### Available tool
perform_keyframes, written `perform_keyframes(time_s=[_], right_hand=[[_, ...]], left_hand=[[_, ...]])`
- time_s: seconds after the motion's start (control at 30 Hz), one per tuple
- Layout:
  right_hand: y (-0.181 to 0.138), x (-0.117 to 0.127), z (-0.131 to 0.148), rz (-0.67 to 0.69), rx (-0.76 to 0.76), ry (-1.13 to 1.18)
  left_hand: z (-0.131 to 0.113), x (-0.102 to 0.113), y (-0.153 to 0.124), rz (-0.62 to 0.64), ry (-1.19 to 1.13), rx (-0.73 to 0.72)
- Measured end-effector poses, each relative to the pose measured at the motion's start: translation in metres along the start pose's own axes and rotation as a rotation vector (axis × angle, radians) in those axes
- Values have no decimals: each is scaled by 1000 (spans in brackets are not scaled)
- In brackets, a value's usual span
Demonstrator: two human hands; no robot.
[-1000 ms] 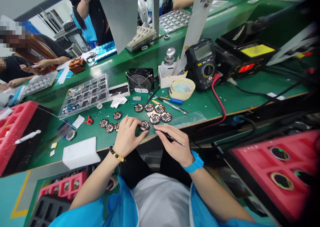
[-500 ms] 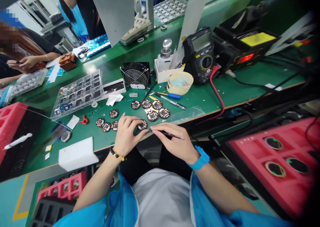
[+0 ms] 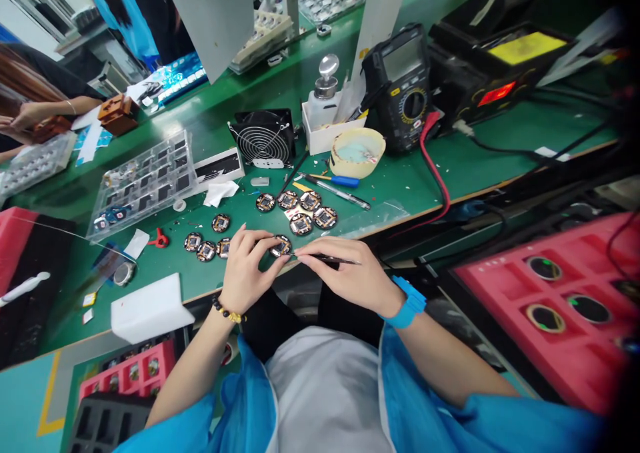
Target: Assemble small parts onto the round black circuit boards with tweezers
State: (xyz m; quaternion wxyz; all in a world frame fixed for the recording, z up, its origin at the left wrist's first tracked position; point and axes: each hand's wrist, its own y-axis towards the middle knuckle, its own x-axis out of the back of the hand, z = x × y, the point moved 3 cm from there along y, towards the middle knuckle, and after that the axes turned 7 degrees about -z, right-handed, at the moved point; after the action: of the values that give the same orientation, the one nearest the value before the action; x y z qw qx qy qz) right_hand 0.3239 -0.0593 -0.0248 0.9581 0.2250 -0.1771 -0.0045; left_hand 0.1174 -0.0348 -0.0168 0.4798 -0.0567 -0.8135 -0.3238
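Observation:
Near the bench's front edge, my left hand (image 3: 249,266) pinches a small round circuit board (image 3: 281,246) between thumb and fingers. My right hand (image 3: 345,270) is closed on dark, slim tweezers (image 3: 334,260), whose tip meets the lower right rim of that board. Whether the tip grips anything is too small to tell. Several similar round boards lie beyond my hands: one group by a round board (image 3: 205,251) left of my left hand, another around a round board (image 3: 301,224) farther back.
Behind the boards stand a black fan (image 3: 263,138), a cream bowl (image 3: 357,153), a multimeter (image 3: 400,90) and a pen (image 3: 343,193). A clear tray (image 3: 145,183) lies left. Red foam trays (image 3: 505,283) sit low right. A co-worker's hands (image 3: 30,116) are far left.
The view has shifted slightly, so bench items appear a little farther left and higher. My hands keep the board and tweezers together in nearly the same pose.

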Motion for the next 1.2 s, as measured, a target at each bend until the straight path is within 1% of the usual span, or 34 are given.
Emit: perform_keyframes(time_s=[0.07, 0.1, 0.23, 0.33, 0.43, 0.53, 0.67, 0.77, 0.83, 0.9, 1.03, 1.2], right_hand=[[0, 0, 1, 8, 32, -10], [-1, 0, 1, 7, 78, -15], [-13, -7, -7, -5, 337, -46], [-22, -14, -20, -68, 457, -88], [-24, -20, -26, -161, 510, -131], [-20, -20, -25, -210, 463, -101], [-14, -16, -22, -244, 311, 0], [-13, -15, -21, -249, 240, 43], [-13, -15, -20, -263, 231, 47], [-12, -15, -20, -283, 231, 46], [-14, -15, -19, -295, 226, 56], [-18, -15, -21, -301, 234, 49]], left_hand=[[0, 0, 0, -1, 2, -4], [1, 0, 0, -2, 2, -7], [2, -1, 0, -11, 3, -17], [4, -2, 0, -25, 13, -17], [4, -3, 0, -31, 14, -11], [5, -3, 1, -19, 7, 5], [3, -2, 3, 17, -2, 37], [-1, 0, 6, -8, -18, 60], [-4, 2, 10, -46, -7, 68], [-8, 2, 15, -53, 19, 77], [-13, 2, 24, 33, -7, 122], [-14, 4, 28, 79, -109, 214]])
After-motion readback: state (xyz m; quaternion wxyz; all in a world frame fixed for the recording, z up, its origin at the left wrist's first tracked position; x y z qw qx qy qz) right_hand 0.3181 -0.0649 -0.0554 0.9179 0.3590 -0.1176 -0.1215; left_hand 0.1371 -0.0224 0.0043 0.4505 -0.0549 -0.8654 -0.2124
